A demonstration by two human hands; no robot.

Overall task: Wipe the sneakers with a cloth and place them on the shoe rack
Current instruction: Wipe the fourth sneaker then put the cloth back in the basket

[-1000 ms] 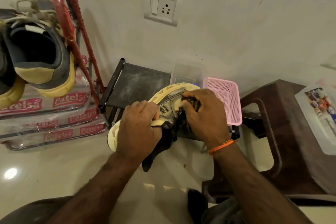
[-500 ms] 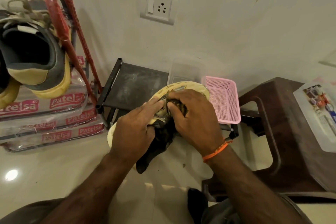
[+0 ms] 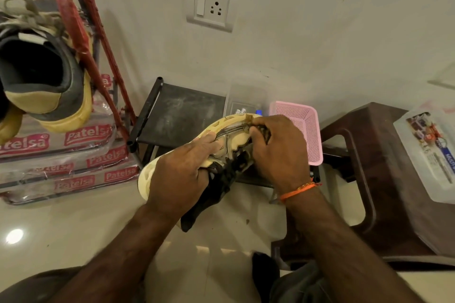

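Here the sneaker [image 3: 229, 138] is gripped sideways in the left hand [image 3: 182, 174], long axis lower-left to upper-right; cloth [image 3: 219, 187] clenched in right hand [image 3: 278, 152]; rack [image 3: 81, 29] upper left, left hand nearer.

Cream sneaker [image 3: 231, 140] tilted sideways, dark cloth [image 3: 216, 187] draped below it.

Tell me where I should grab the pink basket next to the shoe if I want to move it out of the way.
Take the pink basket by its right rim, coming from above on the right. It stands upright and open, so fingers can hook over the thin mesh wall. Its near-left corner is blocked by the right hand, which is pressing the dark cloth on the sneaker.
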